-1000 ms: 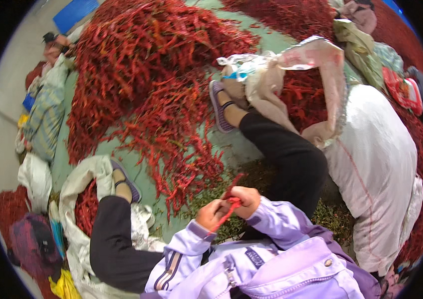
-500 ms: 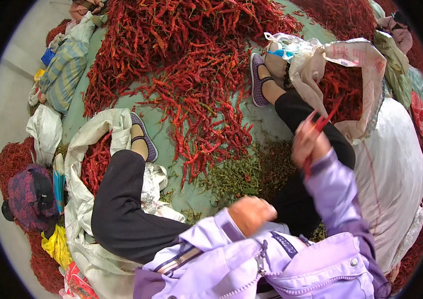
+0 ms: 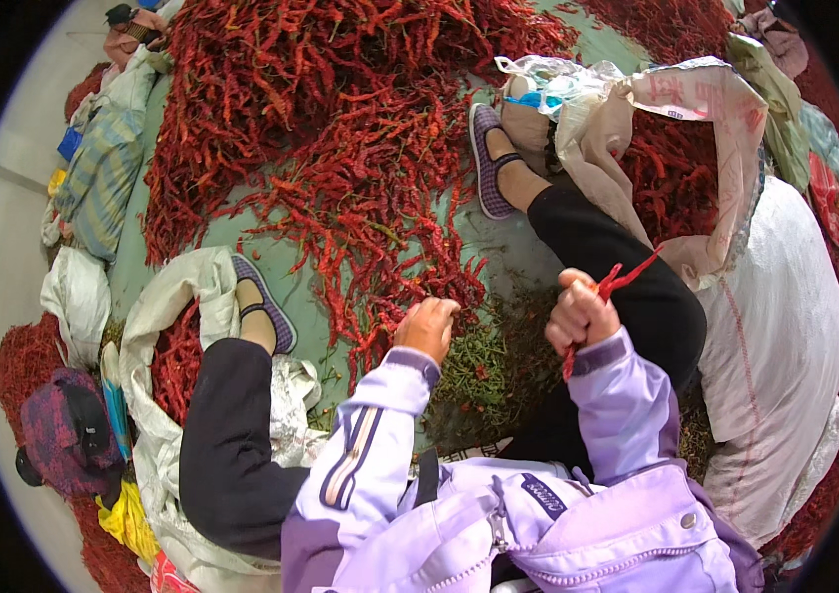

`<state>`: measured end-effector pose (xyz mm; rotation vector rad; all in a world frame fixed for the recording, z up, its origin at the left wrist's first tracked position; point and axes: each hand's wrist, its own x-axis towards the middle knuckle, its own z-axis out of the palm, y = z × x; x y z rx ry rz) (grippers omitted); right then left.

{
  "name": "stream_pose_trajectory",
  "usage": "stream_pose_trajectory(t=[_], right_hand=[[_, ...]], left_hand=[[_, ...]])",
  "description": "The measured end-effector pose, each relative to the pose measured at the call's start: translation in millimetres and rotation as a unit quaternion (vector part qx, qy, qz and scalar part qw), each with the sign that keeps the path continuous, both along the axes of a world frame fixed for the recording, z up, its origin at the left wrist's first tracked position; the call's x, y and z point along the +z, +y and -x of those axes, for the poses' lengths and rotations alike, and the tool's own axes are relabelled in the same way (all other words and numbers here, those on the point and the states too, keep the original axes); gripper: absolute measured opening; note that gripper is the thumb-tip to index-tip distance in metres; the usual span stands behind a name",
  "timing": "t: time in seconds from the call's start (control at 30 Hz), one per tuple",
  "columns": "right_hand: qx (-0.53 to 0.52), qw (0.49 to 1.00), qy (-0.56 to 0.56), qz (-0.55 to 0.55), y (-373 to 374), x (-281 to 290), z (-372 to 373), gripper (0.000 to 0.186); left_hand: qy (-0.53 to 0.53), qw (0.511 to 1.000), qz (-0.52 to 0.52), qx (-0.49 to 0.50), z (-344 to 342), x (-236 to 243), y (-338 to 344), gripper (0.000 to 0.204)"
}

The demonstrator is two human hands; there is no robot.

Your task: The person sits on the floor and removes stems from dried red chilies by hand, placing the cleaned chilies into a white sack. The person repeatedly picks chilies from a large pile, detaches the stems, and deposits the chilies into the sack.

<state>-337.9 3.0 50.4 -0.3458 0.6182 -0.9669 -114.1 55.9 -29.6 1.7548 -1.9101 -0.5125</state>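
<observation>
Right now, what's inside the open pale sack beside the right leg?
Red chili peppers show through the mouth of the pale sack. The top layer and sack walls cover whatever lies deeper; can't tell.

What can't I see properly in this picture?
All in the head view:
- Middle of the red chilies in the right hand: hidden by its curled fingers, so I can't count them.
- Left hand: its back hides whether it grips anything.
- Top of the big chili pile: cut off by the upper edge.
- Bottom of the left white sack: its sides hide how deep the chilies go.
</observation>
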Motion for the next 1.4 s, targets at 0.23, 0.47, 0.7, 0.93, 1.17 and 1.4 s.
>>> stream_pose_trajectory(t=[0.23, 0.47, 0.7, 0.93, 1.17, 1.4], right_hand=[[0.021, 0.999, 0.034, -0.017, -5, 3, -9, 0.009], [0.016, 0.998, 0.061, 0.005, -6, -7, -13, 0.008], [0.04, 0.992, 0.121, 0.019, 2, -13, -24, 0.01], [0.072, 0.972, 0.218, 0.054, 14, -19, -43, 0.013], [0.24, 0.922, 0.221, 0.208, 53, -31, -59, 0.022], [0.137, 0.976, 0.147, 0.08, 66, -23, -34, 0.02]], left_hand=[[-0.193, 0.969, -0.047, -0.147, 23, -29, -59, 0.023], [0.195, 0.981, -0.008, -0.003, -4, -12, -69, 0.007], [0.702, 0.68, 0.024, 0.212, -36, 50, -39, 0.01], [0.706, 0.676, 0.005, 0.211, -20, 62, 1, 0.012], [0.556, 0.823, -0.011, 0.116, 24, 73, 29, 0.018], [0.533, 0.806, -0.248, 0.068, 55, 59, 76, 0.025]])
